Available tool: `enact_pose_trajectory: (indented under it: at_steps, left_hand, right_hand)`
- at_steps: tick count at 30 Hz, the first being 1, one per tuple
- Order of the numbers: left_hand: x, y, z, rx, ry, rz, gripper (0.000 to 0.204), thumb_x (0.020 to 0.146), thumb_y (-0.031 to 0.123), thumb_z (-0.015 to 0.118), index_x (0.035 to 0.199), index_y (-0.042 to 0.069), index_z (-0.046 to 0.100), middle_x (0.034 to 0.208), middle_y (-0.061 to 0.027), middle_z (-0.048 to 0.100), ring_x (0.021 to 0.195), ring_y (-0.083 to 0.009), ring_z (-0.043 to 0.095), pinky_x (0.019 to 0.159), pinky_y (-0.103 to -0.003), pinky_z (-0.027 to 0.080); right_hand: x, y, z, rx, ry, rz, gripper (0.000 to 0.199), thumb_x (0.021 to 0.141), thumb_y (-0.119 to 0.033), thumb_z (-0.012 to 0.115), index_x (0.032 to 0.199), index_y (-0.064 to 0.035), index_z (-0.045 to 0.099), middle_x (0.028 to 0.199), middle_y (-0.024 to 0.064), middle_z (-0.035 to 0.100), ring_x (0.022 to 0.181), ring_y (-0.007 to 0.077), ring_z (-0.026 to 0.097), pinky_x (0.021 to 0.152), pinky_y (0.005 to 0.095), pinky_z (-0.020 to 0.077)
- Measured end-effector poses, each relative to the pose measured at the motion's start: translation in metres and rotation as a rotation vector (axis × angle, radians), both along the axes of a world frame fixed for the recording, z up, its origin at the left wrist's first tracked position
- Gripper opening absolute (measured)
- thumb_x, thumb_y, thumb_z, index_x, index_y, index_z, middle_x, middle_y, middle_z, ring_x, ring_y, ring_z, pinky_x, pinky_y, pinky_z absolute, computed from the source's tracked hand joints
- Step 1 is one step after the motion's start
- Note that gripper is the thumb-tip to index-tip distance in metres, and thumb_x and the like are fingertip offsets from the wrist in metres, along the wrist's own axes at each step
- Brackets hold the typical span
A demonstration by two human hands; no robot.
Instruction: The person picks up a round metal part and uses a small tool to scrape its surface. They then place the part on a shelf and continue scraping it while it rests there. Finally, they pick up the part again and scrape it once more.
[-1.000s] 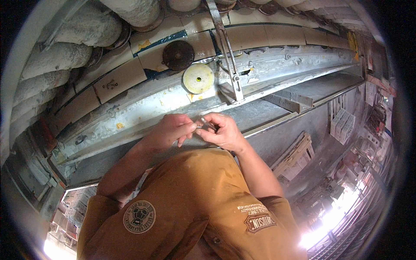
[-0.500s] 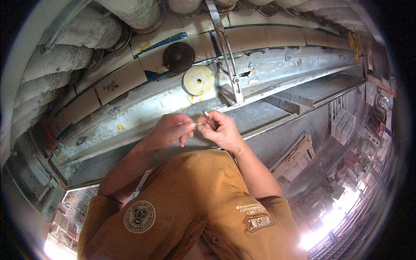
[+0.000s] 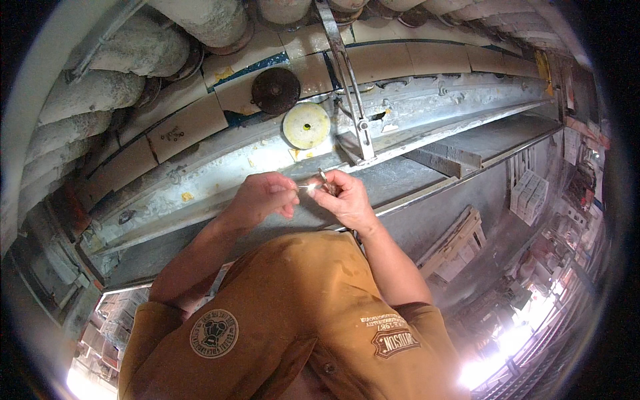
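In front of my chest, my left hand point(image 3: 262, 201) is closed in a pinch. Between its thumb and fingers is a thin light-coloured piece point(image 3: 304, 187), too small to name. Just to its right, my right hand point(image 3: 348, 202) is closed round a small slim metal piece point(image 3: 324, 179) that sticks up past the index finger; its kind does not show. The thin piece reaches across to the right fingertips, where a bright glint hides the detail. Both hands hover above the grey metal ledge, fingertips nearly touching.
Beyond my hands, a pale yellow disc point(image 3: 307, 125) and a dark round disc point(image 3: 276, 91) sit by the machine's long whitish trough. A slotted metal arm point(image 3: 348, 87) comes down to the ledge. Dusty rollers point(image 3: 143, 47) curve overhead. At right are a wooden pallet point(image 3: 455, 243) and stacked blocks point(image 3: 529, 193).
My hands keep almost the same place and hold. The left fingers have drawn slightly away from the right ones, and a bright glint now shows between them.
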State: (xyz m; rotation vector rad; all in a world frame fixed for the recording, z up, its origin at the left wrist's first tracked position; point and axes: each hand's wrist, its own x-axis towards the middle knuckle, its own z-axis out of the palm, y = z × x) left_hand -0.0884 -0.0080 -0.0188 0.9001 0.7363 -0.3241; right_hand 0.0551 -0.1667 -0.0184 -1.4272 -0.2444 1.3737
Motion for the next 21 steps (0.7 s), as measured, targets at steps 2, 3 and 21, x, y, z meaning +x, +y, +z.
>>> enact_pose_trajectory:
  at_steps: [2,3,21]
  left_hand:
    - [0.001,-0.001,-0.001,0.015,0.016,0.042,0.021,0.087,0.017,0.061,0.099,0.000,0.057,0.083,-0.0067,0.064,0.064,-0.0130,0.060,0.062,-0.027,0.051]
    - [0.002,-0.002,-0.001,0.023,0.024,0.063,0.020,0.087,0.015,0.061,0.099,-0.001,0.056,0.084,-0.0077,0.064,0.065,-0.0136,0.061,0.064,-0.028,0.052]
    - [0.007,-0.008,-0.005,0.074,-0.096,0.116,0.023,0.090,0.014,0.056,0.103,-0.005,0.056,0.091,-0.0112,0.064,0.074,-0.0152,0.063,0.068,-0.027,0.053]
  right_hand:
    - [0.001,0.002,0.005,-0.014,-0.004,-0.004,0.016,0.083,-0.001,0.065,0.098,0.0012,0.061,0.087,0.0007,0.063,0.079,0.0042,0.056,0.070,0.0185,0.0461]
    - [0.002,0.003,0.006,-0.027,-0.014,0.010,0.015,0.083,-0.001,0.065,0.098,0.0012,0.061,0.087,0.0008,0.063,0.079,0.0043,0.056,0.070,0.0187,0.0462]
    - [0.005,0.000,0.004,-0.043,-0.453,0.126,0.014,0.079,-0.013,0.071,0.086,-0.0016,0.065,0.068,0.0025,0.059,0.062,0.0068,0.049,0.056,0.0235,0.0412]
